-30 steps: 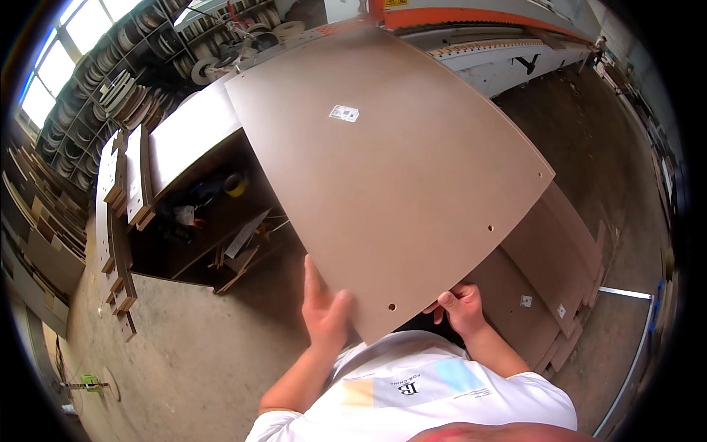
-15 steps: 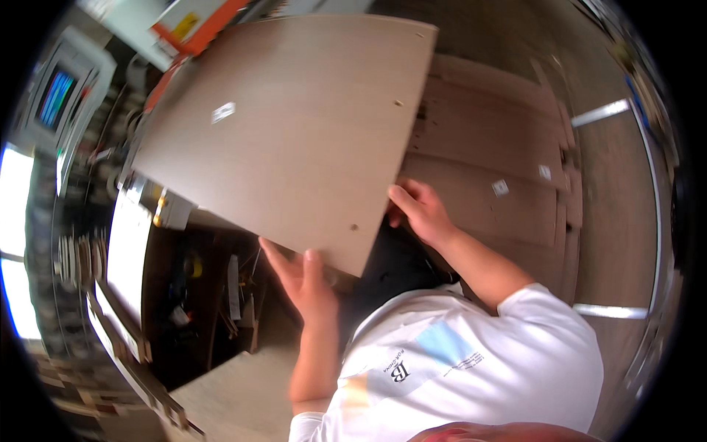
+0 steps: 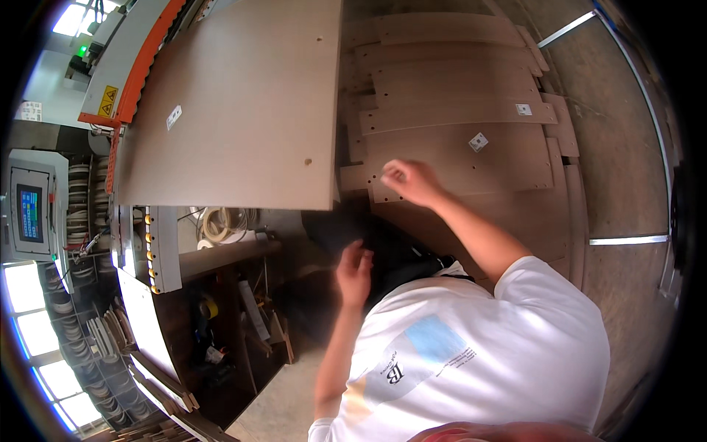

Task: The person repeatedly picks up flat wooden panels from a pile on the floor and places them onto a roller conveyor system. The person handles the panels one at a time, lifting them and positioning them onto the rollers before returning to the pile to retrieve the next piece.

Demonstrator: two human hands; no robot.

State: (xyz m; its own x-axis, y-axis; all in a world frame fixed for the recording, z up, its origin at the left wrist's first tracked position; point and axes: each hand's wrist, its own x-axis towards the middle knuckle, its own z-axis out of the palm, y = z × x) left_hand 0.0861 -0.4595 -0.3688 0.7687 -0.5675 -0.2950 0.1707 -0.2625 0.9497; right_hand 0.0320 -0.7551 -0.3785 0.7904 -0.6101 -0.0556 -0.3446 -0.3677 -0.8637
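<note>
A large brown panel (image 3: 250, 110) with drilled holes and a small white label lies at the upper left, against an orange-edged machine. My left hand (image 3: 354, 274) is below its near right corner, in front of my dark trousers. It is apart from the panel, with loosely bent fingers, thumb and forefinger apart, and nothing held. My right hand (image 3: 410, 181) is off the panel's right edge, over a spread stack of brown boards (image 3: 456, 151). Its fingers are curled in and slightly blurred, with nothing visible in them. I cannot tell whether it touches the boards.
The machine's orange-and-grey housing (image 3: 140, 66) stands at the left, with a control screen (image 3: 31, 214) beside it. Below the panel are a roll of tape (image 3: 218, 225) and a dark open cabinet (image 3: 221, 353). Metal strips (image 3: 628, 241) lie on the floor at right.
Both hands have let go of the panel's near corner and edge. The panel now lies farther up and left in view, squared along the machine. My left hand has drawn back toward my body.
</note>
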